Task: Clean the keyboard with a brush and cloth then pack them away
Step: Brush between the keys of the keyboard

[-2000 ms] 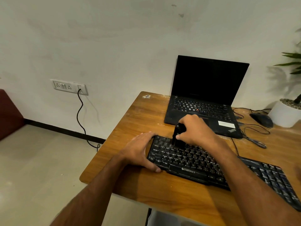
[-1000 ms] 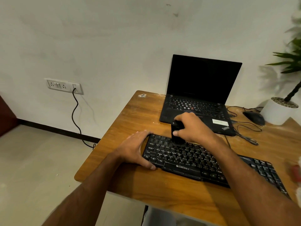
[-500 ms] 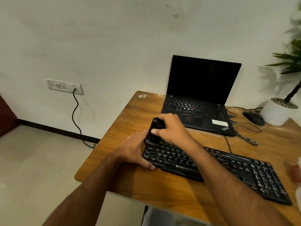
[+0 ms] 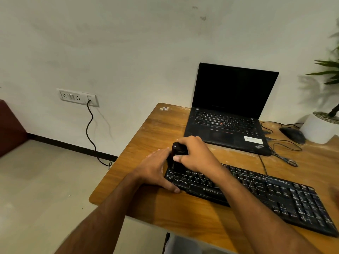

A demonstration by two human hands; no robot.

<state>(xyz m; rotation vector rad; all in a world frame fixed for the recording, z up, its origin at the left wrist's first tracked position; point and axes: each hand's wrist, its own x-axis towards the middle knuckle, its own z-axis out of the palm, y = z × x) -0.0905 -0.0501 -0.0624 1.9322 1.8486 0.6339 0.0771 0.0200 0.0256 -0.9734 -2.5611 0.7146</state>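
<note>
Two hands work at the left end of the keyboard (image 4: 256, 191), which lies across the near part of the bench (image 4: 156, 125). The left hand (image 4: 156, 169) lies flat and open on that end, thumb on the front edge, holding it steady and gripping nothing. Just behind it, the right hand (image 4: 194, 154) has its fingers (image 4: 177, 158) closed around the brush (image 4: 177, 152), a short black thing standing on the top-left keys. I think this is the brushing step, and only part way done. Next, the brush should sweep right along the rows, pressing lightly. No cloth shows here. Farther back sit a laptop (image 4: 229, 114), a mouse (image 4: 293, 134) and a plant pot (image 4: 319, 129).
</note>
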